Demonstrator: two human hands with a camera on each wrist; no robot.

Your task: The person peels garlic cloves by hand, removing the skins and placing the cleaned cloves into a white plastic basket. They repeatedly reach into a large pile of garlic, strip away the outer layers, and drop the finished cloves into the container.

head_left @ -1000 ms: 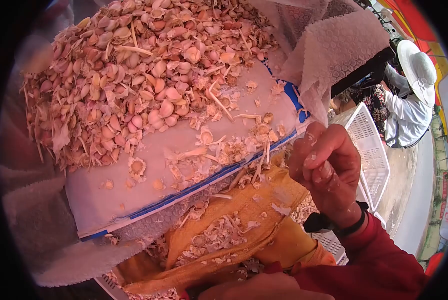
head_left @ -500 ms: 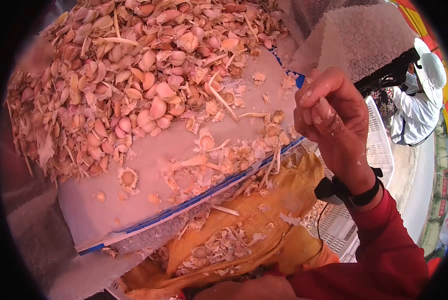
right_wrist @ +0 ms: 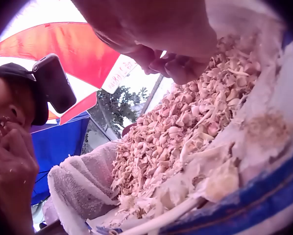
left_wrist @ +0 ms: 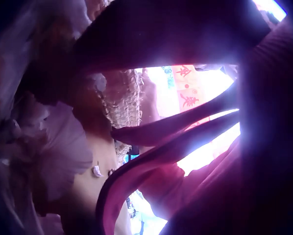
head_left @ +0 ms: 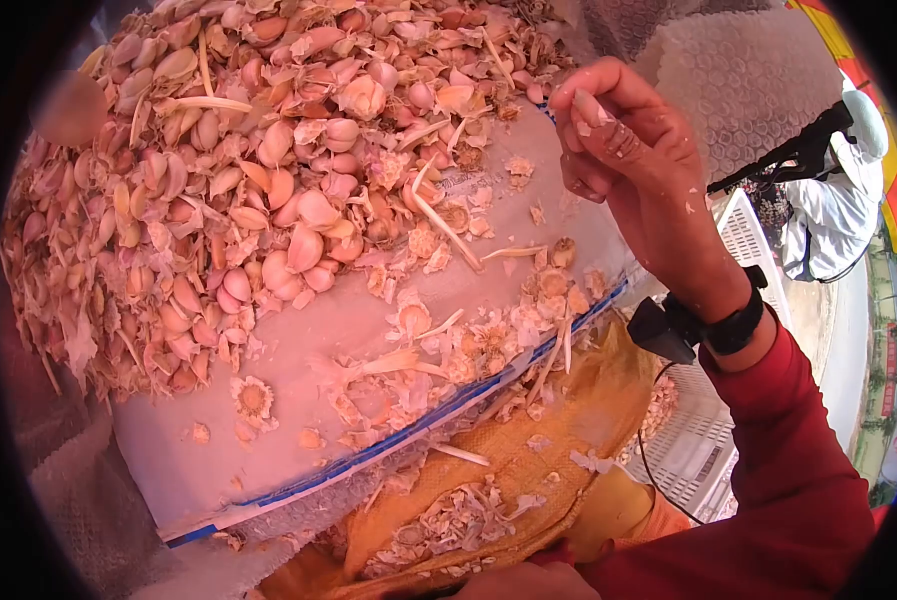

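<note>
My right hand (head_left: 643, 165) is raised above the right side of the garlic heap (head_left: 268, 150), palm partly toward the head camera. Its fingers are curled, the thumb tip close to the bent forefinger; nothing shows between them. In the right wrist view this hand (right_wrist: 171, 29) hangs over the heap (right_wrist: 185, 127). My left hand (right_wrist: 14, 161) is against the mouth there, fingers bent; whether it holds something is hidden. A bit of it (head_left: 528, 582) shows at the head view's bottom edge. Loose skins and root discs (head_left: 253, 400) lie on the pale sheet (head_left: 188, 470).
Below the sheet's blue edge lies an orange sack (head_left: 568, 450) with skins on it. White crates (head_left: 688, 440) stand at the right, with a person in a white hat (head_left: 823, 215) beyond. Bubble wrap (head_left: 748, 80) hangs behind. The left wrist view is mostly dark cloth (left_wrist: 171, 29).
My right hand has moved up and, over the last half second, left toward the heap, fingers still curled. The heap and sheet have shifted slightly in the view.
</note>
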